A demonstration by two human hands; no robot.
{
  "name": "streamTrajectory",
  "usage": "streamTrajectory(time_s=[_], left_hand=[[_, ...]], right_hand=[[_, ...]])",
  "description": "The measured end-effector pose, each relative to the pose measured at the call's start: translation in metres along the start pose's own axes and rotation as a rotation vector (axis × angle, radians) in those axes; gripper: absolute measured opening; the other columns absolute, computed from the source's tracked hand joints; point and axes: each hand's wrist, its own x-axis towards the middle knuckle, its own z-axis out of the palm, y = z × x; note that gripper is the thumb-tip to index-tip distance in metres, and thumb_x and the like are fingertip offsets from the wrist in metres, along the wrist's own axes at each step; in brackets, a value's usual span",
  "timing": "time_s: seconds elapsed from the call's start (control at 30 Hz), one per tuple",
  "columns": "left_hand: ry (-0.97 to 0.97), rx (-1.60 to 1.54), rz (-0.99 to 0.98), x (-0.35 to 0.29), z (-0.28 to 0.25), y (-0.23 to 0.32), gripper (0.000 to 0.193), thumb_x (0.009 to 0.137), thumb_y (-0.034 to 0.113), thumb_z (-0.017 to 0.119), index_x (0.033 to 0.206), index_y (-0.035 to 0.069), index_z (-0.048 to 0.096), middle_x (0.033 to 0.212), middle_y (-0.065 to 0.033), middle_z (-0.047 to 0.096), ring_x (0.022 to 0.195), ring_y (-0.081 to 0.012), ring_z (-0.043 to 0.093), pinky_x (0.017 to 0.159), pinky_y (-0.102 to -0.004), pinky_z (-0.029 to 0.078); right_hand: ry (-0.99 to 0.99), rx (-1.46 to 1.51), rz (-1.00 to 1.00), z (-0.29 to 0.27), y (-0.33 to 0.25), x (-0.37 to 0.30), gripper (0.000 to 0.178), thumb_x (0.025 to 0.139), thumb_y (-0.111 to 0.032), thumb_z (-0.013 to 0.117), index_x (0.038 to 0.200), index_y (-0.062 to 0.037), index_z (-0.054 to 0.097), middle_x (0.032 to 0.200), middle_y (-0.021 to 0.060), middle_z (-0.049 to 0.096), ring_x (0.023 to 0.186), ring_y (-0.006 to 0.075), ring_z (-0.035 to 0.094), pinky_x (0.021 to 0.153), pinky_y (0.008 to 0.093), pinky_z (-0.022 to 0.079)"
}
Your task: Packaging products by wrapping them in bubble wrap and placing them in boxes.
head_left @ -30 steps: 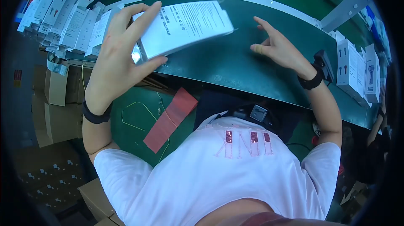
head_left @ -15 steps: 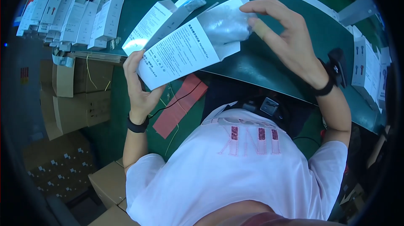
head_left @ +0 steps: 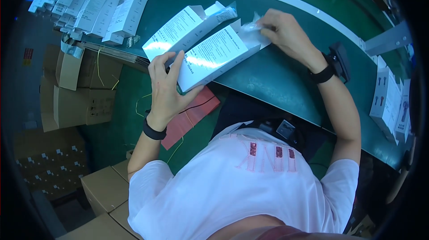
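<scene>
My left hand (head_left: 166,83) is closed around the lower left end of a white cardboard carton (head_left: 212,56), which lies tilted at the table's front edge with its open end up and to the right. A clear plastic bag (head_left: 253,27) pokes out of that open end between the flaps. On it my right hand (head_left: 283,32) is closed, fingertips pinched together; the bag's contents are hidden inside the carton. Right behind lies a second white carton (head_left: 175,31), also open, with a plastic-wrapped bluish packet (head_left: 225,14) sticking out at its flaps.
Several white cartons (head_left: 96,10) stand in rows at the table's far left. Two more cartons (head_left: 385,92) are at the right edge. A grey metal post (head_left: 389,38) rises at the back right. Brown boxes (head_left: 105,188) and a red strip (head_left: 190,121) are below the green table (head_left: 268,79).
The plastic bag has gone deeper into the carton, with much less of it showing. My right hand has gone from spread fingers to a pinch. My left hand has shifted its hold.
</scene>
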Motion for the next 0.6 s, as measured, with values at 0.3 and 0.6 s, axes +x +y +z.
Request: streamTrajectory(time_s=[0.3,0.6], left_hand=[[-0.073,0.222,-0.094,0.019,0.001,-0.015,0.104,0.064,0.053,0.08,0.146,0.007,0.036,0.153,-0.0275,0.022,0.142,-0.0514,0.01,0.106,-0.0725,0.009],[-0.005,0.201,-0.089,0.024,0.011,-0.023,0.096,0.072,0.042,0.075,0.149,0.007,0.03,0.153,-0.0263,0.022,0.143,-0.05,0.011,0.107,-0.0712,0.007]], right_hand=[[0.01,-0.017,-0.382,0.014,0.011,0.029,0.041,0.077,0.011,0.05,0.111,-0.005,0.068,0.11,0.0133,0.061,0.101,0.0287,0.062,0.086,0.0354,0.051],[-0.103,0.059,-0.103,0.013,0.0,0.118,0.031,0.085,-0.014,0.066,0.115,-0.0073,0.068,0.1,0.0116,0.066,0.076,0.0155,0.06,0.069,0.0288,0.049]])
